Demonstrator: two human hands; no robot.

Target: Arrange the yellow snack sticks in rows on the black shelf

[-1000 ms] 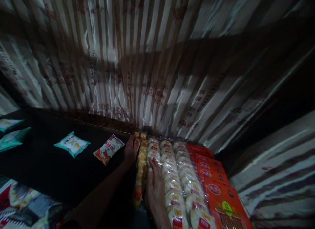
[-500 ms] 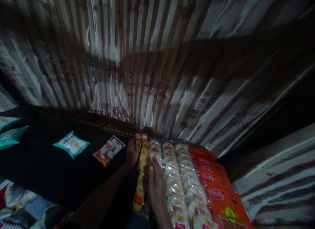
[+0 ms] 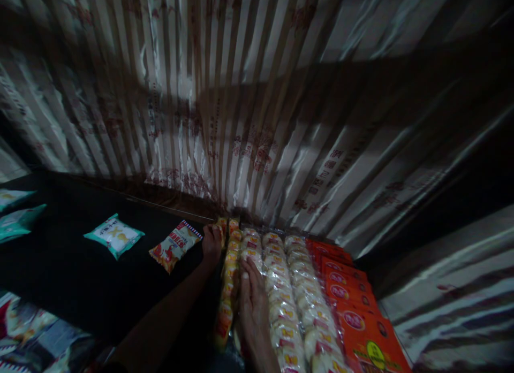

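My left hand (image 3: 211, 246) presses against the left side of a row of yellow-orange snack packets (image 3: 227, 287) near its far end; its fingers curl against them. My right hand (image 3: 252, 303) lies flat, fingers stretched out, on the rows of pale wrapped snacks (image 3: 289, 298) just right of that yellow row. Both forearms reach in from the bottom of the view. The light is dim.
Orange-red packets (image 3: 349, 303) line up to the right of the pale ones. On the dark surface (image 3: 72, 276) to the left lie a red-and-white packet (image 3: 173, 245) and teal packets (image 3: 113, 235). A striped, printed plastic sheet (image 3: 257, 111) hangs behind. More packets sit at the bottom left (image 3: 36, 335).
My left hand shifted slightly along the far end of the yellow row. My right hand stayed flat on the pale packets. The view shifted a little.
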